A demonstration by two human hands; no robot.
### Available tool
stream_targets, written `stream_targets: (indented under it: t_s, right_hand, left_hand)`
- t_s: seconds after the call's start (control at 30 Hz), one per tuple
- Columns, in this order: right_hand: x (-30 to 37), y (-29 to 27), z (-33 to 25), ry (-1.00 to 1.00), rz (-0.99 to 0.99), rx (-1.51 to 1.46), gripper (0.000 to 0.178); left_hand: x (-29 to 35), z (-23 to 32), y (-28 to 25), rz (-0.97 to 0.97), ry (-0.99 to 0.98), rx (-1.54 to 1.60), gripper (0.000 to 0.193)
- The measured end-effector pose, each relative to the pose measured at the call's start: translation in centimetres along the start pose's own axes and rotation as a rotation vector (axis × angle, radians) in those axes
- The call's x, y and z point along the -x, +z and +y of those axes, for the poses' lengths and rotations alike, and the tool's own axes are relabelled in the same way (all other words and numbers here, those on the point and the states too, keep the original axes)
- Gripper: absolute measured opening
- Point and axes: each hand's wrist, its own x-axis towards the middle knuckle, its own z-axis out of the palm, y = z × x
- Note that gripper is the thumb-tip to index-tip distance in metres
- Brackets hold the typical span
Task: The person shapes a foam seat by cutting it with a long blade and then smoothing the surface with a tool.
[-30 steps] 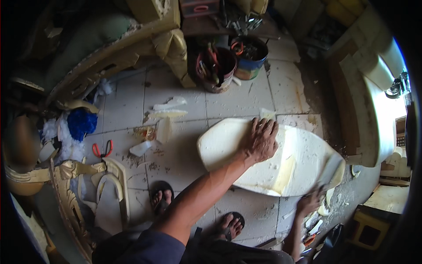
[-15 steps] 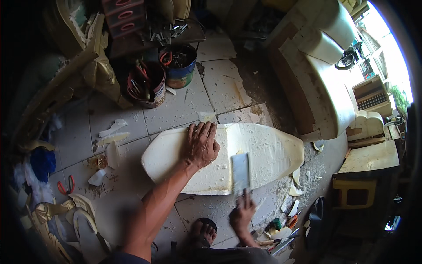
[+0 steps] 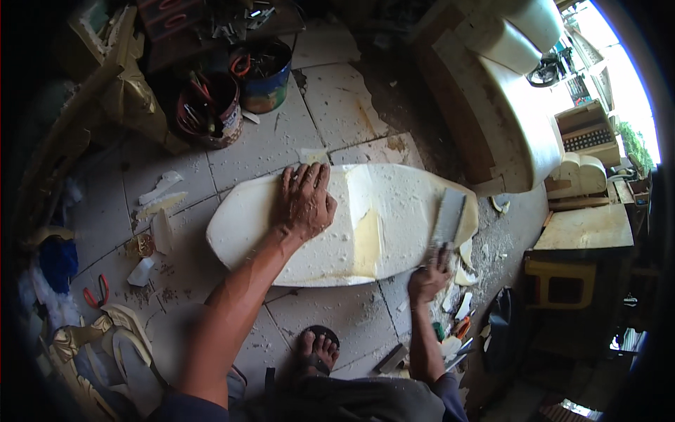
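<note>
A long cream-white foam block (image 3: 316, 232), looking like a seat cushion core with tapered ends, lies on the tiled floor in front of me. My left hand (image 3: 306, 202) rests flat on its left half, fingers stretched over the far edge, holding nothing. By the block's right end, my right hand (image 3: 430, 278) is closed round the near end of a flat grey metal blade (image 3: 451, 218). The blade lies against the tapered right end. A smoother yellowish patch (image 3: 367, 243) shows mid-block, and white crumbs dot the surface.
Two buckets of tools, one dark red (image 3: 226, 126) and one blue (image 3: 271, 88), stand at the far left. A large padded seat shape (image 3: 492, 126) is at the far right. Foam scraps (image 3: 464, 264) and hand tools (image 3: 460, 327) litter the right. Red-handled scissors (image 3: 97, 292) lie left.
My right hand has carried the blade from the middle of the foam block to its right end. My left hand keeps its place on the block. The whole view has shifted slightly.
</note>
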Motion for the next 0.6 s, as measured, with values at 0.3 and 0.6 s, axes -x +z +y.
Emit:
stream_targets:
  t_s: [0.3,0.6]
  right_hand:
    - [-5.0,0.9,3.7,-0.102,0.029,-0.012,0.076]
    - [-1.9,0.2,5.3,-0.212,-0.062,-0.004,0.071]
  left_hand:
    - [-2.3,0.3,-0.3,0.003,0.042,-0.005,0.057]
    - [-2.6,0.2,-0.9,-0.036,0.038,0.026,0.059]
